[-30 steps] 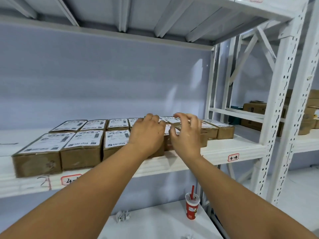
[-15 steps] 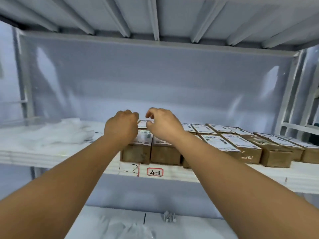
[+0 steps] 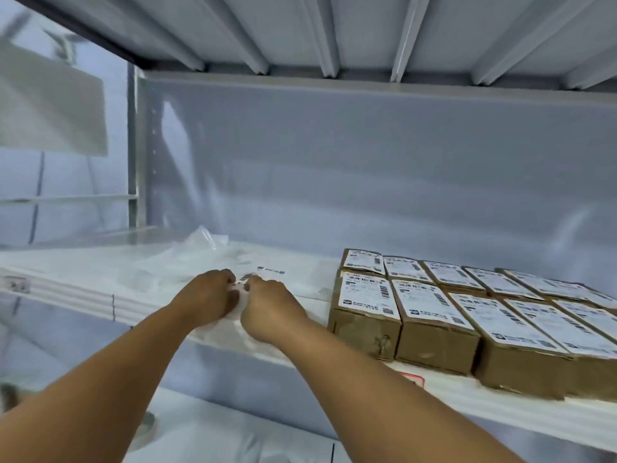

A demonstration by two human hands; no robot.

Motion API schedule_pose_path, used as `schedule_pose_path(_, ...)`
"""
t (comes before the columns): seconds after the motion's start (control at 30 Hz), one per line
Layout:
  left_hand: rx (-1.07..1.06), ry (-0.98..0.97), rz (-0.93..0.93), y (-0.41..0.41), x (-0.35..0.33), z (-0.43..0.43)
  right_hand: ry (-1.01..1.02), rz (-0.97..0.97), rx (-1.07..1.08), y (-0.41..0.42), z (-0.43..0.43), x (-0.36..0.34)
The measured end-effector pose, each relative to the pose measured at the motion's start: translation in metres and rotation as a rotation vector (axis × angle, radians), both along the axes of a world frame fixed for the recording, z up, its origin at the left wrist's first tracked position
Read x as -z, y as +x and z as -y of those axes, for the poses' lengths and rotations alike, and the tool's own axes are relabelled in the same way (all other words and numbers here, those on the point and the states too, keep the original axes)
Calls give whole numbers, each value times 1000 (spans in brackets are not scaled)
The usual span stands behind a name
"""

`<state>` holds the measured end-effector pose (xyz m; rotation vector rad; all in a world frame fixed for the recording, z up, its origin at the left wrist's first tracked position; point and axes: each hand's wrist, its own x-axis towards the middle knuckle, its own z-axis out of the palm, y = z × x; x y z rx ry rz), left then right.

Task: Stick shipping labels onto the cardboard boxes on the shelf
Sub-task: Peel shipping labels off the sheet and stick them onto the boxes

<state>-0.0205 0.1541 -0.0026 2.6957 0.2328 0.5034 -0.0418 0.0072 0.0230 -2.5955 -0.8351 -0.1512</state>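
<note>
Two bare forearms reach forward from the bottom of the view, above the smooth white board of a lower shelf (image 3: 233,439). The left hand (image 3: 208,295) and the right hand (image 3: 271,304) meet close together over the front part of the flat white metal shelf (image 3: 66,290). Their fingers are curled inward, and both pinch a small white paper shipping label (image 3: 243,282) between their fingertips. Black barcode print shows on the sliver between them; the rest is hidden behind the fingers. Pale, filmy sheets (image 3: 227,325) lie under the wrists, their edges too blurred to count. Just beyond the hands, a second white barcode label (image 3: 271,271) lies flat on the shelf. To the right, near the right hand but apart from it, brown rectangular cardboard boxes (image 3: 365,329) stand in two tight rows with their sides touching. A white printed label covers each top, and the front faces of the near row look creased and scuffed. On the shelf's front lip below the nearest boxes sits a small red-bordered tag (image 3: 412,379), its writing unreadable. Farther back on the left, crumpled clear plastic (image 3: 208,240) rests on the shelf. Behind everything rises a smooth grey-blue back panel (image 3: 334,178) with soft glare, edged on the left by a perforated metal upright (image 3: 133,162). Overhead run the pale ribs of the upper shelf's underside (image 3: 334,35).
</note>
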Motion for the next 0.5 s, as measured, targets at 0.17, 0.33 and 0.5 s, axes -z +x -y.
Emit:
schedule_pose_path(0.17,73,25,-72,6,-4,-9,40,-13,191,38,-14,12)
schedule_pose_path(0.33,107,26,-110,13,-1,-13,-106,-22,241,67,-29,18)
schedule_pose_path(0.5,129,1,-51,10,-1,-13,-26,-18,159,70,-28,19)
